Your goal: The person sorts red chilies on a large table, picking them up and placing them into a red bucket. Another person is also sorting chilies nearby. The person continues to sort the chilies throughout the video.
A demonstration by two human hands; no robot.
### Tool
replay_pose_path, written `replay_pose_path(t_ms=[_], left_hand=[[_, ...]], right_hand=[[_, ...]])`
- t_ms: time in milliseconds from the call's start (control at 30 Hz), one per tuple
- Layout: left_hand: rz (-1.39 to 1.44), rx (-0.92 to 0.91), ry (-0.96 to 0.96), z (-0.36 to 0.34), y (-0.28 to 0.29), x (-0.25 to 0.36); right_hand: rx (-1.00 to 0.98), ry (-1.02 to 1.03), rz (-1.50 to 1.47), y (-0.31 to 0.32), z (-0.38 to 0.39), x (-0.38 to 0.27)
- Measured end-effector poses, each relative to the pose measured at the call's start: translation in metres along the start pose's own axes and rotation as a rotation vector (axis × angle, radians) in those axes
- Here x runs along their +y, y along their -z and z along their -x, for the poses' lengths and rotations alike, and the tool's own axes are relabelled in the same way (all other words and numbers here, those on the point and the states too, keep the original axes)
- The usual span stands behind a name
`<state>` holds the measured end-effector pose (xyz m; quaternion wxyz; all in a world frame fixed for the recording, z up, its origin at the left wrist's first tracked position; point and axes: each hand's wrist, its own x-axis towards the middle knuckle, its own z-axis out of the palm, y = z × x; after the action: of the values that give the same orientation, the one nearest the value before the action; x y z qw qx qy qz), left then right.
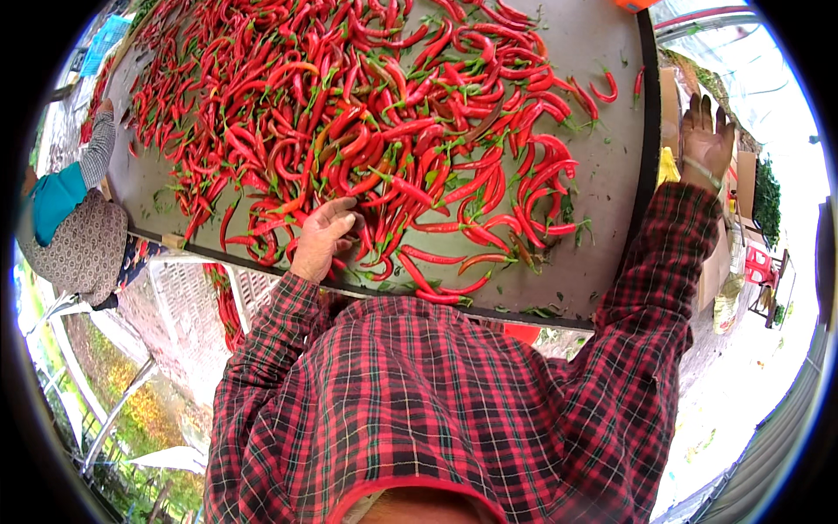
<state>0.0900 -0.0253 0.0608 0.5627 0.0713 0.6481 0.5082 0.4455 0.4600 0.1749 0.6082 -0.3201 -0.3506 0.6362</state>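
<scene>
A large heap of red chili peppers with green stems is spread over a grey table with a dark raised rim. At the heap's near edge, my left hand rests low over the chili peppers, its fingers loosely bent and apart. I see no chili pepper gripped in it, though the peppers by its fingertips are partly covered. Out past the table's right rim, my right hand is raised with its fingers spread and nothing in it. A band circles that wrist.
On the left, a co-worker in a patterned garment reaches over the table. More red chilies lie below the near rim. Cardboard, a red plastic stool and dark green leaves are at the right. An orange object sits at the far corner.
</scene>
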Motion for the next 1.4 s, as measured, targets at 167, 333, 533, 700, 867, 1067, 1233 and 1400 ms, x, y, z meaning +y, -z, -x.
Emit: replay_pose_path(t_ms=[167,333,533,700,867,1067,1233,1400], left_hand=[[-0.066,0.066,-0.158,0.014,0.008,-0.012],[-0.110,0.112,-0.123,0.015,0.008,-0.015],[-0.148,0.135,-0.090,0.010,0.007,-0.023],[-0.134,0.146,-0.073,0.010,0.004,-0.021],[-0.158,0.120,-0.072,0.004,0.005,-0.018],[-0.147,0.103,-0.058,0.004,0.002,-0.006],[-0.132,0.053,-0.113,-0.005,-0.006,0.002],[-0.125,-0.065,-0.149,-0.010,-0.031,0.012]], right_hand=[[-0.371,0.014,1.032,-0.030,0.055,0.120],[-0.973,0.537,1.593,-0.061,0.123,0.220],[-1.173,0.375,1.933,-0.092,0.135,0.245],[-1.237,0.232,1.954,-0.084,0.159,0.235],[-1.127,0.243,1.747,-0.053,0.173,0.219],[-0.755,-0.314,0.955,-0.030,0.181,0.166],[-0.469,-0.609,0.506,0.002,0.187,0.137],[-0.311,-0.735,0.128,0.025,0.208,0.131]])
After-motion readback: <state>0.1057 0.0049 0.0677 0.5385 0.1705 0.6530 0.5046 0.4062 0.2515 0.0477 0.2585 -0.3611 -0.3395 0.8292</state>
